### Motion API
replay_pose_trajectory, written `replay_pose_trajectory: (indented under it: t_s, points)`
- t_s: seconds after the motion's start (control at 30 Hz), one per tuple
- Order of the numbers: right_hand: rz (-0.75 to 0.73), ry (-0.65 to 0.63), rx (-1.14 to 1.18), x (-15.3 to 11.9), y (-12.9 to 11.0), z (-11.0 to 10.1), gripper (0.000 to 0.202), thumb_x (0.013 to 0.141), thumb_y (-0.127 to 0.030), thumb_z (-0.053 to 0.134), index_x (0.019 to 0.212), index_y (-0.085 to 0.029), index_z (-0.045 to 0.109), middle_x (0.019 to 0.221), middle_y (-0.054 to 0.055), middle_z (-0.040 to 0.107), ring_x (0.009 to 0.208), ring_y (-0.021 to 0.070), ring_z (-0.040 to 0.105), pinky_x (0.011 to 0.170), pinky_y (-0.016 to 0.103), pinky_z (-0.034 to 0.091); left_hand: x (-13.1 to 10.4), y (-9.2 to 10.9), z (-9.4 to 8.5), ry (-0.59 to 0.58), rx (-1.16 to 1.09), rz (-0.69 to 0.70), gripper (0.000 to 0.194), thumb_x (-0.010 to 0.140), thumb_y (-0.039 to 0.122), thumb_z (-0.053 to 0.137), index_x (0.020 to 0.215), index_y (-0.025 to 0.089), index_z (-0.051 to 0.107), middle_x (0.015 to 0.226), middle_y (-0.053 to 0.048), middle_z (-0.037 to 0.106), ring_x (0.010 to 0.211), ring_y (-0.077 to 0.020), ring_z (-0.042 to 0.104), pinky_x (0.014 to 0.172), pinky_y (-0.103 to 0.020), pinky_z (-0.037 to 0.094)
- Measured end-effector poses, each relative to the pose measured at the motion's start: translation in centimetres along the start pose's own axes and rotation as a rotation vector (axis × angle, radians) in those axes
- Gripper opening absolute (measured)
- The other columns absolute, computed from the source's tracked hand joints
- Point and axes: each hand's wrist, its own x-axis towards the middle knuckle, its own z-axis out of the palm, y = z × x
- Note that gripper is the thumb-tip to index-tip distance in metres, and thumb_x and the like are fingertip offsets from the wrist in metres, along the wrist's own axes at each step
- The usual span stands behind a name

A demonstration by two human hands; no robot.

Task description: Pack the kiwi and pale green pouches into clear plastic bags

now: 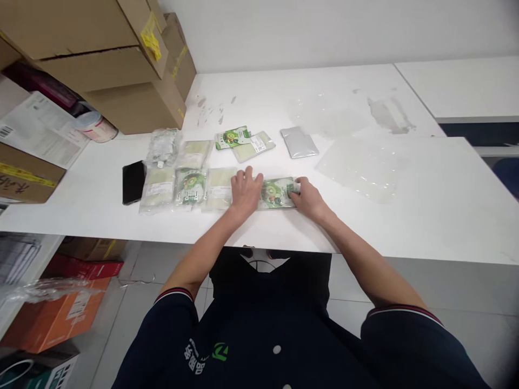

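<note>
A green pouch with a kiwi picture (278, 193), inside a clear plastic bag, lies flat near the table's front edge. My left hand (245, 193) is over its left end, fingers bent down onto the bag. At the other end, my right hand (308, 200) pinches the bag's edge between thumb and fingers. Just left of my left hand lies a pale bagged pouch (219, 186) with a white label. Beside that are another bagged green pouch (190, 186) and a pale one (159, 186). Behind them lie a pale pouch (194, 153) and a crinkled silvery bag (162, 147).
Farther back are a green pouch (233, 138), a pale labelled pouch (257, 145) and a silver pouch (299, 142). Clear plastic bags (360, 167) lie at right. A black phone (133, 182), a tub (96, 127) and cardboard boxes (133, 102) stand or lie at left.
</note>
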Motion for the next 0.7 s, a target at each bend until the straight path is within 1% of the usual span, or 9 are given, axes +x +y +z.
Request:
replay_pose_trajectory:
  t_s: [0.07,0.13,0.2,0.27,0.33,0.43,0.5,0.57,0.7]
  points:
    - [-0.037,0.118,-0.187,-0.3,-0.8,0.3,0.052,0.091,-0.023,0.05,0.141,-0.016,0.04,0.135,0.024,0.053,0.104,0.0331,0.063,0.082,0.045,0.051,-1.6,0.9,0.8,0.032,0.031,0.138,0.025,0.098,0.027,0.046,0.111,0.021,0.066,0.127,-0.016,0.059,0.113,-0.0307,0.054,0.09,-0.045,0.045]
    - [-0.161,0.179,-0.33,0.2,-1.3,0.1,0.056,0.089,-0.016,0.049,0.144,-0.016,0.04,0.152,0.024,0.036,0.126,0.0406,0.05,0.093,0.055,0.047,-2.8,1.2,1.8,0.022,-0.005,0.224,0.033,0.101,0.035,0.042,0.12,0.019,0.063,0.127,-0.016,0.06,0.114,-0.029,0.055,0.092,-0.043,0.046]
    - [-0.34,0.114,-0.373,1.6,-1.4,-0.5,0.056,0.087,-0.014,0.051,0.143,-0.015,0.044,0.159,0.021,0.028,0.142,0.041,0.031,0.105,0.058,0.038,-3.3,0.9,2.4,0.017,-0.034,0.261,0.04,0.101,0.038,0.039,0.128,0.016,0.06,0.129,-0.017,0.06,0.117,-0.0281,0.055,0.096,-0.042,0.046]
    - [-0.468,-0.062,-0.325,3.6,-1.1,-1.3,0.055,0.088,-0.017,0.052,0.142,-0.014,0.046,0.157,0.018,0.033,0.145,0.0355,0.03,0.111,0.052,0.035,-3.2,0.2,2.6,-0.002,-0.042,0.31,0.041,0.102,0.038,0.038,0.13,0.016,0.059,0.131,-0.017,0.06,0.12,-0.0283,0.054,0.1,-0.042,0.044]
    - [-0.475,-0.217,-0.255,5.3,-0.9,-1.9,0.056,0.089,-0.024,0.055,0.143,-0.014,0.046,0.146,0.018,0.047,0.133,0.031,0.046,0.106,0.043,0.042,-2.9,-0.5,2.2,-0.018,-0.034,0.344,0.039,0.101,0.039,0.041,0.13,0.021,0.06,0.133,-0.014,0.06,0.126,-0.0304,0.051,0.105,-0.046,0.04]
    - [-0.292,-0.312,-0.169,6.3,-0.6,-2.5,0.056,0.084,-0.036,0.065,0.133,-0.012,0.054,0.119,0.016,0.065,0.1,0.0264,0.063,0.084,0.035,0.051,-2.7,-1.0,1.4,0.011,-0.015,0.293,0.034,0.097,0.042,0.049,0.127,0.03,0.062,0.138,-0.009,0.057,0.134,-0.0357,0.043,0.11,-0.054,0.031]
    - [-0.182,-0.331,-0.089,5.8,-0.4,-2.7,0.041,0.078,-0.04,0.071,0.109,-0.014,0.065,0.098,0.011,0.068,0.081,0.0222,0.063,0.069,0.031,0.048,-3.0,-0.7,1.0,0.043,-0.032,0.188,0.035,0.093,0.044,0.056,0.125,0.031,0.062,0.137,-0.011,0.056,0.132,-0.0369,0.043,0.108,-0.053,0.034]
    - [-0.149,-0.332,0.031,4.9,0.1,-2.6,0.027,0.073,-0.041,0.074,0.082,-0.017,0.064,0.078,0.005,0.065,0.069,0.0177,0.057,0.06,0.029,0.042,-3.7,-0.3,0.9,0.063,-0.079,0.037,0.041,0.09,0.046,0.061,0.125,0.025,0.061,0.128,-0.016,0.056,0.122,-0.0358,0.049,0.1,-0.05,0.041]
    - [-0.144,-0.301,0.491,2.9,1.1,-1.8,0.033,0.068,-0.042,0.077,0.072,-0.02,0.053,0.066,-0.002,0.057,0.061,0.0131,0.052,0.056,0.026,0.039,-5.4,-0.1,0.6,0.125,-0.299,-0.209,0.049,0.088,0.048,0.064,0.122,0.016,0.053,0.11,-0.016,0.056,0.106,-0.03,0.054,0.089,-0.045,0.047]
